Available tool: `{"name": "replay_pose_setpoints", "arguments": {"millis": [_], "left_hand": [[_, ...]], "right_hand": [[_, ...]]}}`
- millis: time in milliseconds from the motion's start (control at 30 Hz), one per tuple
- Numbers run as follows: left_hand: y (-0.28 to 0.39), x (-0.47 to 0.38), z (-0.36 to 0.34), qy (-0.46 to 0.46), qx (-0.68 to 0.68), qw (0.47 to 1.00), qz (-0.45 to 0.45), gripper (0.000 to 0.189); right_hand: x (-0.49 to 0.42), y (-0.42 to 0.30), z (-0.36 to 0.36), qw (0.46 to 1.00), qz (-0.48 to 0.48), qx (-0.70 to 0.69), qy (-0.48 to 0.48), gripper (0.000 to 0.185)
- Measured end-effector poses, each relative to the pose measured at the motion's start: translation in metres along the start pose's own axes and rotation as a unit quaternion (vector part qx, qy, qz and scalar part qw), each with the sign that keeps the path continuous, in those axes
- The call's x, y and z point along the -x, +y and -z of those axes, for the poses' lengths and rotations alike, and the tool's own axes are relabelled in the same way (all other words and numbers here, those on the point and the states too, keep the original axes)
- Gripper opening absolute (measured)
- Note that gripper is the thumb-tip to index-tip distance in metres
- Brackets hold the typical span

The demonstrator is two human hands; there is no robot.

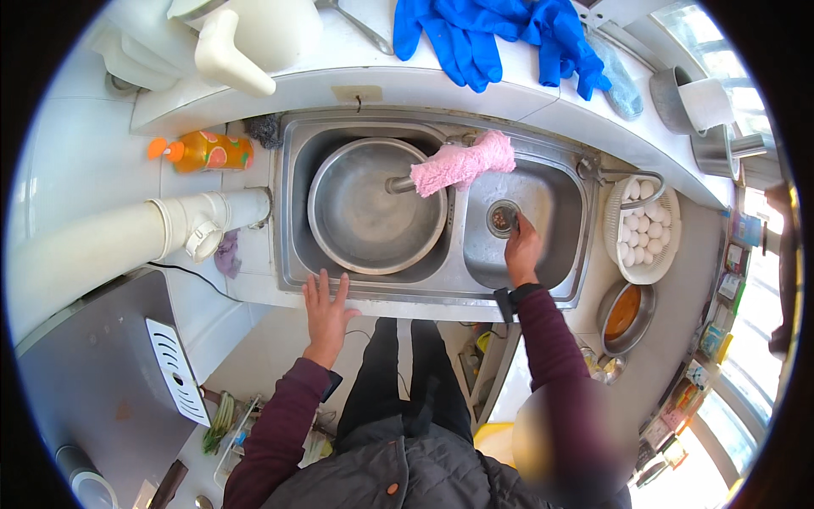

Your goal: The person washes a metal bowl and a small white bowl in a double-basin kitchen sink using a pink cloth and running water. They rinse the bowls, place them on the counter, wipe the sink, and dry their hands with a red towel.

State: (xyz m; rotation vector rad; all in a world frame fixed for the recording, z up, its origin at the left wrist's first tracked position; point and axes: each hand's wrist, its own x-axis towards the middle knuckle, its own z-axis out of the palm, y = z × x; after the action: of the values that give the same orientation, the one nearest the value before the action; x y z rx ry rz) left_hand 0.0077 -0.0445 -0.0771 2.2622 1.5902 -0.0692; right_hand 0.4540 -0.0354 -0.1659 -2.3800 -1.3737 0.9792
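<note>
My left hand [327, 312] rests with fingers apart on the front edge of the counter, its fingertips by the rim of a double-bowl stainless steel sink [375, 289]. My right hand [524, 251] reaches into the smaller right basin. Its fingers pinch a small dark piece [513, 221] at the right side of the sink drain [498, 215]; what the piece is I cannot tell. Brown bits show inside the drain. In the left basin sits a large round steel bowl [369, 203]. A faucet [399, 185] wrapped in a fluffy pink cloth [467, 162] reaches over the bowl.
Right of the sink stand a white basket [636, 270] of eggs and a steel bowl [645, 327] holding orange-brown contents. To the left are an orange pump bottle [213, 151] and a thick white pipe [95, 235]. Blue gloves [470, 38] lie on the ledge behind.
</note>
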Motion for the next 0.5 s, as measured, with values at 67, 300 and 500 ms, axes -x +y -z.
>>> {"name": "replay_pose_setpoints", "arguments": {"millis": [67, 300, 500], "left_hand": [[0.0, -0.002, -0.001, -0.011, -0.002, 1.0, 0.007, 0.088], [-0.002, -0.003, -0.002, -0.033, -0.001, 0.999, 0.014, 0.088], [0.001, -0.003, 0.003, -0.011, -0.002, 1.0, 0.005, 0.089]], "right_hand": [[-0.001, 0.006, -0.003, 0.979, 0.058, 0.128, -0.147, 0.017], [0.006, 0.01, -0.007, 0.941, 0.076, 0.164, -0.286, 0.02], [0.007, -0.007, 0.002, 0.996, 0.064, -0.023, 0.06, 0.02]]}}
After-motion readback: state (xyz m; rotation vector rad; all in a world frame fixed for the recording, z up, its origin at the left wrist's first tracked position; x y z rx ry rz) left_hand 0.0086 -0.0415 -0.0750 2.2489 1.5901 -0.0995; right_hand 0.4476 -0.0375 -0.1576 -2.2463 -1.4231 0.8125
